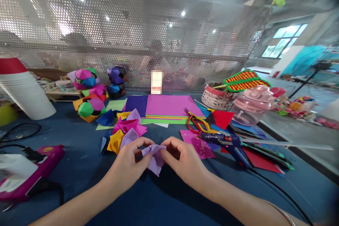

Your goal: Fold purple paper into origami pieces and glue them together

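A piece of lilac folded paper is held up over the blue tabletop, with folded points sticking out. My left hand pinches its left side between thumb and fingers. On the other side, my right hand grips the right corner the same way. Just beyond my left hand lies a cluster of folded paper pieces: a yellow one, a magenta one and several in lilac and blue.
Stacked coloured paper lies ahead. To the right are scissors, a glue gun with a trailing cord, a pink bottle and a basket. Paper balls, stacked cups and a magenta power strip stand left.
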### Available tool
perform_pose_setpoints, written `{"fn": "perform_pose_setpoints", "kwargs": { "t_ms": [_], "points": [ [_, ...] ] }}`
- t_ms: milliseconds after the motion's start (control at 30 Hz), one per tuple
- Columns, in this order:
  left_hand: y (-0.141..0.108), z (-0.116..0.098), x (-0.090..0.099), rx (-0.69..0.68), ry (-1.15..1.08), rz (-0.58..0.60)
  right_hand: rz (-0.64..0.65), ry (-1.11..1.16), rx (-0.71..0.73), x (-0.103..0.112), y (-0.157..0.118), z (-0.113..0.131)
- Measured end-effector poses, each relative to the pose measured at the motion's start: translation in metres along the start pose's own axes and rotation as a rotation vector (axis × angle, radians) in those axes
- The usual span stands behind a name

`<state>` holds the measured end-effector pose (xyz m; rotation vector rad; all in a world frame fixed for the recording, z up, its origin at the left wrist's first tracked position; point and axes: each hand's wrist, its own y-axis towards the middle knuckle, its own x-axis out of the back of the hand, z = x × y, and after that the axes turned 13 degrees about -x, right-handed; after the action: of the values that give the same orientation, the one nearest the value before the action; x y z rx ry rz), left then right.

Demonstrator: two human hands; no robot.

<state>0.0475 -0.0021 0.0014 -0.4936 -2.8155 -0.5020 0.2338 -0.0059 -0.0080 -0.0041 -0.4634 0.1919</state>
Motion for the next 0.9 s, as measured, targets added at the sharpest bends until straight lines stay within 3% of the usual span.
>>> {"fn": "perform_pose_setpoints", "kwargs": {
  "t_ms": [267, 433, 533, 667, 900],
  "points": [
    [-0.003, 0.005, -0.003, 0.036, -0.023, 0.043, -0.022, -0.055, 0.083, 0.0, 0.0, -0.001],
    [-0.009, 0.003, -0.008, -0.051, -0.055, 0.135, -0.141, -0.291, 0.484, 0.001, -0.001, -0.001],
    [-0.01, 0.0, -0.009, -0.063, -0.156, 0.196, -0.155, -0.41, 0.608, 0.002, -0.004, 0.001],
    [-0.009, 0.001, -0.01, 0.032, -0.207, 0.222, -0.149, -0.374, 0.589, 0.002, -0.007, 0.005],
    [-0.007, 0.007, -0.01, 0.107, -0.201, 0.03, -0.243, -0.383, 0.425, 0.0, -0.01, 0.005]
  ]
}}
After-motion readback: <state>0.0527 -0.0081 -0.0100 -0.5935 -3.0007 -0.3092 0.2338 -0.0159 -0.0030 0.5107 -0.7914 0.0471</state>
